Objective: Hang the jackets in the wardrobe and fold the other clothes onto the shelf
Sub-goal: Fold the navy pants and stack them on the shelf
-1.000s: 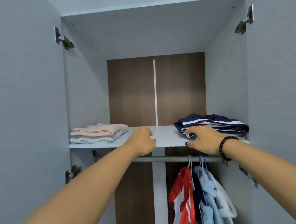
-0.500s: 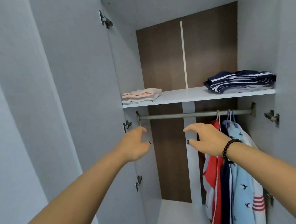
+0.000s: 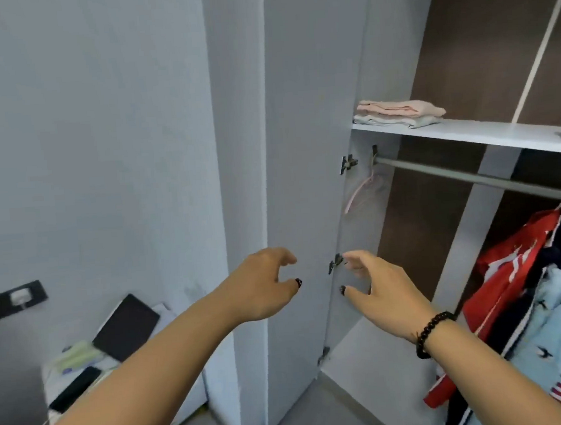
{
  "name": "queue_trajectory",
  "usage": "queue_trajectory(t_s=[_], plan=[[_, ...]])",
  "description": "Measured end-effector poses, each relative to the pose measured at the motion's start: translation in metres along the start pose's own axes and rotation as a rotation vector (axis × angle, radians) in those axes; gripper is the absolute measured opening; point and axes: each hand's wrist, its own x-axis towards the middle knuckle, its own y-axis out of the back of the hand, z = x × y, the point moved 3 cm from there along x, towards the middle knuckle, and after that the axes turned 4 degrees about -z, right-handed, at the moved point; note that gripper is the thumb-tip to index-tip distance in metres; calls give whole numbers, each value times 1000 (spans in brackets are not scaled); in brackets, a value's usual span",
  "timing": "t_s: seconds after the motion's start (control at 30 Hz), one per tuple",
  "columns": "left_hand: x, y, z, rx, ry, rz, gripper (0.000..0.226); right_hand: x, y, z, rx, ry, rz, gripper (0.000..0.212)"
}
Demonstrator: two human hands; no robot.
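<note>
Hands point(image 3: 261, 286) point(image 3: 380, 288) hover empty, well below folded clothes point(image 3: 398, 112).

Home bedroom. Open grey wardrobe point(image 3: 301, 144) with folded clothes point(image 3: 398, 112) on its shelf point(image 3: 486, 133) and jackets point(image 3: 523, 281) hung on a rail point(image 3: 469, 177). Low bedside table point(image 3: 51, 377) by the wall carries a tablet point(image 3: 126, 326) and a phone point(image 3: 75, 389).
</note>
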Motion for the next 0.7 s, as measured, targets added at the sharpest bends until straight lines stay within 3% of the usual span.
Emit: queue_trajectory(t_s=[0.4,0.7], plan=[[-158,34,-146,-102,386,164,46,34,-149,-141,80,276,-361,35],[-288,86,-301,-195,616,267,43,60,-323,-273,114,364,-615,32]])
